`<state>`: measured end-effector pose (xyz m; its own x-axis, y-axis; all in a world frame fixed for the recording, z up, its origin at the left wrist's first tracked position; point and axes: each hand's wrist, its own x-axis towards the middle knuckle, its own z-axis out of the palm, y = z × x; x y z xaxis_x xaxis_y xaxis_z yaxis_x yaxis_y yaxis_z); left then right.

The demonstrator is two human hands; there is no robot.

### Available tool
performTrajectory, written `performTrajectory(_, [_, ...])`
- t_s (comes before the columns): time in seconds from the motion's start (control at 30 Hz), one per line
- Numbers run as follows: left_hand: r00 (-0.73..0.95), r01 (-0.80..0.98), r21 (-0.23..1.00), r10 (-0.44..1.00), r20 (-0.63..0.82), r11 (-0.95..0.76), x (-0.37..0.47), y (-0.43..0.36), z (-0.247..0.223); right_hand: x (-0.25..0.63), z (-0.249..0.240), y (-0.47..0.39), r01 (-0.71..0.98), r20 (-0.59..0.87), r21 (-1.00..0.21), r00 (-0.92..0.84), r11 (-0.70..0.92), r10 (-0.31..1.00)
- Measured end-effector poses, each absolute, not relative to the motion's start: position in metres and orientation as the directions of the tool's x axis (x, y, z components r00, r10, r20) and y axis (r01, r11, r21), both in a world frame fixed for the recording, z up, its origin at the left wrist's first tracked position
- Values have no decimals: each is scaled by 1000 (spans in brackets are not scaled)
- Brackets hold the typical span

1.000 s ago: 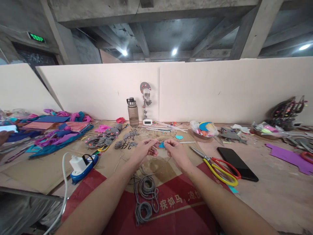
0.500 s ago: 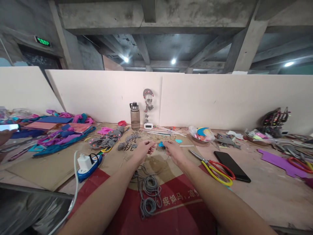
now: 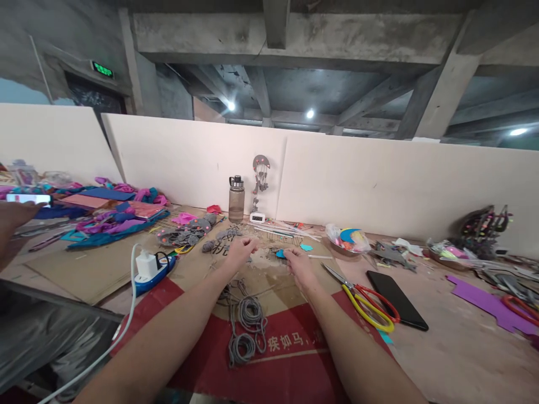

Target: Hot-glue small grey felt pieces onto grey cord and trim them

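My right hand (image 3: 298, 264) pinches a small blue piece (image 3: 280, 254) over the middle of the cardboard sheet (image 3: 269, 292). To its left, my left hand (image 3: 244, 250) is raised with its fingers bent together; whatever lies between them is too small to make out. Coiled grey cord (image 3: 250, 310) rests below both hands. A light-blue scrap (image 3: 306, 247) is just beyond my right hand. Scissors with red and yellow handles (image 3: 370, 308) lie to the right, beside a black phone (image 3: 398, 300).
A water bottle (image 3: 236, 201) and a small clock (image 3: 257, 217) stand by the white partition. At left are a blue power strip (image 3: 154, 275) with a white cable and felt pieces (image 3: 185, 231). Another person's hand (image 3: 17, 219) holds a phone at far left. A bowl (image 3: 347, 244) sits at right.
My left hand has moved left, away from the blue piece, widening the gap between my hands. The view has tilted and shifted slightly. The other person's phone shows more fully.
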<state>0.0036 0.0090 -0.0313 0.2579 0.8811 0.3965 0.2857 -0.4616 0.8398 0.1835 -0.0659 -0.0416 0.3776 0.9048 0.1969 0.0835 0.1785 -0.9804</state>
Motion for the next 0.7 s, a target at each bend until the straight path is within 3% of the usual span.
performTrajectory(0.5, [230,274,831,872,433,-485,0,12,-31,175,-34,-72,446,425,-860,357,248,832])
performTrajectory(0.7, [362,234,834,841,403,-500,6,7,-30,172,-35,-76,517,455,-819,326,246,829])
